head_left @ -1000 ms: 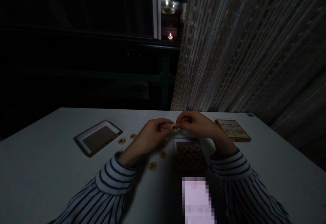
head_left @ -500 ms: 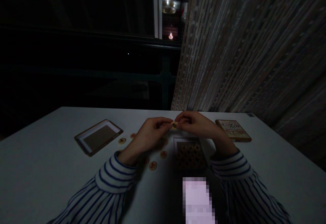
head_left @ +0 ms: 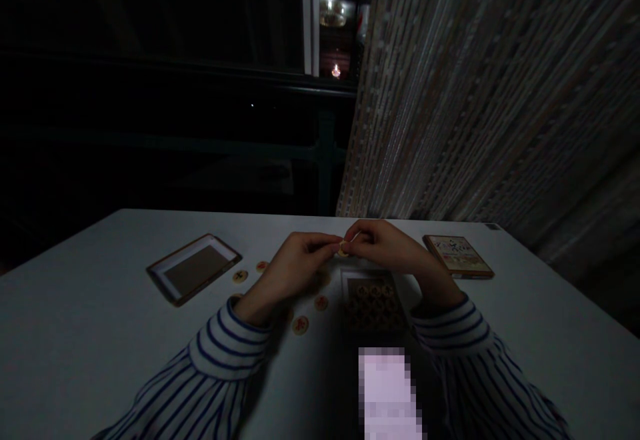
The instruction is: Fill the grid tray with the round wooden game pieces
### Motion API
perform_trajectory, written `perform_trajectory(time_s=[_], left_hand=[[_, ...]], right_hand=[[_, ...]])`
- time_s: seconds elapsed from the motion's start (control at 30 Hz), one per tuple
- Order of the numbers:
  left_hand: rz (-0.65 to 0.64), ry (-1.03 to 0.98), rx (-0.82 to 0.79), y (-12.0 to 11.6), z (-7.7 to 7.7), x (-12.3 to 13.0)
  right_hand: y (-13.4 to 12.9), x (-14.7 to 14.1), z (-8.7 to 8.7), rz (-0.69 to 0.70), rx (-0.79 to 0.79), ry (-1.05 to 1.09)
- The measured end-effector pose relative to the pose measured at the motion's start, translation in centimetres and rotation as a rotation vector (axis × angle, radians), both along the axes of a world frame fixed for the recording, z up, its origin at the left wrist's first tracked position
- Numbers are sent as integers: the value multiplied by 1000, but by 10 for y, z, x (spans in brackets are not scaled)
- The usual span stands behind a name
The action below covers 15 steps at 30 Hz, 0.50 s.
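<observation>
Characters on discs (head_left: 301, 325) and box (head_left: 459, 255) are illegible.

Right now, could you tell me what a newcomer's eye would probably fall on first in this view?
Probably the bright, pixelated pink patch at the near edge, glowing against the dim white table. Next, perhaps, the two hands meeting mid-view around a small round piece, just beyond the box of pieces. Behind them, a pale, shimmering curtain fills the upper right.
</observation>
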State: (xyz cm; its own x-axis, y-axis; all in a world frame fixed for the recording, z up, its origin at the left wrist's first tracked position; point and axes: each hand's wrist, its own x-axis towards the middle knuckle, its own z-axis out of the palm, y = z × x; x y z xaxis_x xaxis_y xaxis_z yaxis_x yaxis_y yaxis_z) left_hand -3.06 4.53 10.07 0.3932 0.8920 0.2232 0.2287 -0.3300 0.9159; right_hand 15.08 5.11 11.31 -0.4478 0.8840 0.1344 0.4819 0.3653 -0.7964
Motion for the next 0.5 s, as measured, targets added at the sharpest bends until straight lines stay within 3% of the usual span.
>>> perform_trajectory(time_s=[0.5], left_hand=[[4,-3,-50,3,-6,2]], right_hand=[[2,4,-4,15,30,-73]])
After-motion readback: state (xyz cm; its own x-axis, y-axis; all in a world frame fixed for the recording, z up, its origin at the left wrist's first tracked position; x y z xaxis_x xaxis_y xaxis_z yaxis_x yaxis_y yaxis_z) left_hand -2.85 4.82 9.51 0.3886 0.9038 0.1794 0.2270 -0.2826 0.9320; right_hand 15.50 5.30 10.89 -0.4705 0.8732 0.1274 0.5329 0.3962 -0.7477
